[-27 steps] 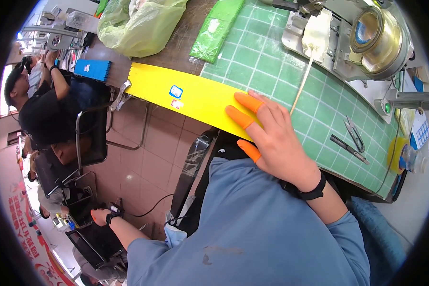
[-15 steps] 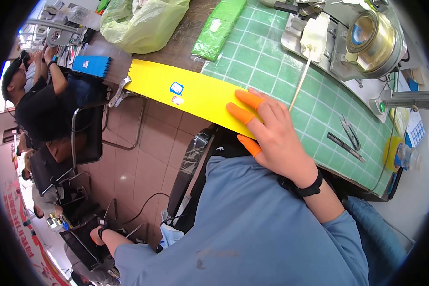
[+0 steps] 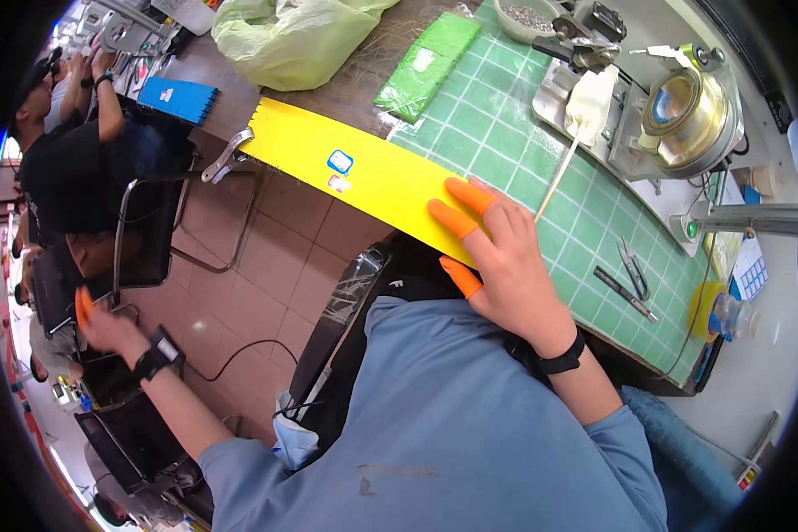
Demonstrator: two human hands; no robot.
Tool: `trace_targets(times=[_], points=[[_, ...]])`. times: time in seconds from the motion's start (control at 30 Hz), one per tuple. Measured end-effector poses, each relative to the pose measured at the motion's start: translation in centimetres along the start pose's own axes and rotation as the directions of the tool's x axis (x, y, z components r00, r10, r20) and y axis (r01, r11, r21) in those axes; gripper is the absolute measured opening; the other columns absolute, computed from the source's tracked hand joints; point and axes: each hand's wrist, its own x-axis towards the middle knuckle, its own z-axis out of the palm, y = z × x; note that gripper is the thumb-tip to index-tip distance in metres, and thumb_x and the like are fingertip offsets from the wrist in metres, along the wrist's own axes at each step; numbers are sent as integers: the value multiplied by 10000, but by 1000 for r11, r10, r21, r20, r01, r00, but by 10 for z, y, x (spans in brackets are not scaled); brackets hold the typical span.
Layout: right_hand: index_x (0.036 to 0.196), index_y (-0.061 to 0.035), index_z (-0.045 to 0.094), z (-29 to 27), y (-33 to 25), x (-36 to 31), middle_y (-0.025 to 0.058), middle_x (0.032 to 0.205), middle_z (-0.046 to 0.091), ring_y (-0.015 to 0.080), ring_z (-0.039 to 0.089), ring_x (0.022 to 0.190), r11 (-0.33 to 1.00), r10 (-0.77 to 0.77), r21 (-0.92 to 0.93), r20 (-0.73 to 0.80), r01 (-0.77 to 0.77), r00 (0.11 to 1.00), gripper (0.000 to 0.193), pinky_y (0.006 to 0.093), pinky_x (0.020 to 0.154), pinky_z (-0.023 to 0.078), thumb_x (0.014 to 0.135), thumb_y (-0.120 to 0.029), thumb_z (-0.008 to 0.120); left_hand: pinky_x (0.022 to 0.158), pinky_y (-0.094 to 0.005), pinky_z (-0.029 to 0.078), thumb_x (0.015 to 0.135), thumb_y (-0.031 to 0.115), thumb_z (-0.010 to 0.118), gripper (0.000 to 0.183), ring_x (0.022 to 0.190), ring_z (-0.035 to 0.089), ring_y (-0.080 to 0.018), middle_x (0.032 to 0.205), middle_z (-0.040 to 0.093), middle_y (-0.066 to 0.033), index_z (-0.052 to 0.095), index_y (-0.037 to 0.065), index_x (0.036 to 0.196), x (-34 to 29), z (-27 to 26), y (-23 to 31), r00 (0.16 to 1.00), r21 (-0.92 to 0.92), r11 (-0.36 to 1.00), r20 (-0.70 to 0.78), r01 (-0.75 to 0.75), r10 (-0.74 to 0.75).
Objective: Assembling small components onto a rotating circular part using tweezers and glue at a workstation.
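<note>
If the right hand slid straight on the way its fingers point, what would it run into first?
The right hand lies flat on the yellow strip, fingers pointing along it. Sliding on, it would probably first meet the two small stickers on the strip, though the fisheye bend makes the line uncertain.

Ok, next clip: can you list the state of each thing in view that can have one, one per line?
Right hand: flat, pressing on the yellow strip.
Left hand: stretched out to the side, away from the bench, fingers spread, holding nothing.
Yellow strip: lying flat, one end overhanging the bench edge.
Green bag: slumped, mouth loose.
Snips: lying on the green mat, untouched.
White swab stick: lying on the mat, loose.
</note>
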Motion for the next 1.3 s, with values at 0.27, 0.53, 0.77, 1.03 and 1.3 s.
trace_targets(times=[0.27,0.53,0.77,1.03,1.3], points=[[1393,-73,600,-3,4,0,138,1477,541,346,474,1414,999,12,36,-4,-12,1000,611,472,1137,382,810,-74,780,699,-228,463,848,-95,731,279,772,601,-123,1020,702,-49,752,37,1093,-258,161,146,487,-273,867,739,-417,466],[1387,-73,607,-3,7,0,140,1480,539,345,480,1409,998,7,57,-10,-7,1000,601,474,1132,387,810,-81,777,624,-239,381,833,-125,715,258,694,494,-96,926,645,-36,746,2,1056,-300,170,146,386,-215,867,829,-449,405],[1377,-71,609,-3,9,-1,147,1470,546,348,491,1396,997,14,75,-15,-13,1000,597,470,1126,389,805,-85,778,586,-242,374,832,-103,742,252,642,481,-104,865,608,-38,743,16,1055,-305,178,145,448,-166,886,813,-434,372],[1367,-65,612,-2,11,-1,155,1457,555,350,510,1374,995,13,95,-33,-10,999,589,469,1119,392,801,-81,776,548,-244,362,837,-73,760,219,606,454,-99,792,573,-29,730,19,1033,-303,179,150,446,-107,872,825,-478,346],[1361,-60,616,-1,10,-2,155,1459,550,351,513,1364,995,4,97,-36,0,999,584,468,1113,396,800,-79,777,520,-258,386,822,-66,763,213,570,485,-116,933,679,-51,735,26,1011,-307,176,146,374,-130,761,811,-636,451]])
